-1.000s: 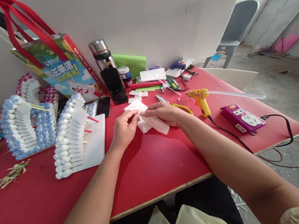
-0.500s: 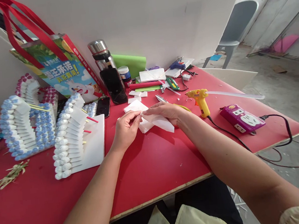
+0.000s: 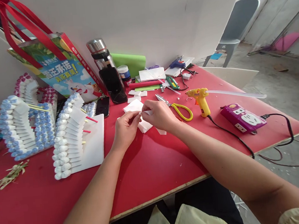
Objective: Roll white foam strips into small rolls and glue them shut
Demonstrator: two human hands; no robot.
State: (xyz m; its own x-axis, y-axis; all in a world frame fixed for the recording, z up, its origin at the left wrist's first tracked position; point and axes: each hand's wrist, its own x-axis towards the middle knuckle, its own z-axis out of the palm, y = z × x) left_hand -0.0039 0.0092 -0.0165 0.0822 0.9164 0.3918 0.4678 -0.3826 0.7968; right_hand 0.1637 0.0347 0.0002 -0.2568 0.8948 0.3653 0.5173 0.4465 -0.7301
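Pinching white paper (image 3: pixel 161 131), both hands (image 3: pixel 141 119) nearly closed

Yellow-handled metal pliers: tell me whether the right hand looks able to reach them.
Likely yes: the yellow-handled metal pliers lie uncovered beside the right hand, though its fingers are pinching thin white paper.

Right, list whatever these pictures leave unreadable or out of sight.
All in the head view:
White paper: its pinched end is hidden by the fingertips of the left hand and right hand.
Metal flask: lower part hidden behind the upright black device.
Yellow glue gun: lettering too small to read.
Dark red cord: cut off by the right edge.
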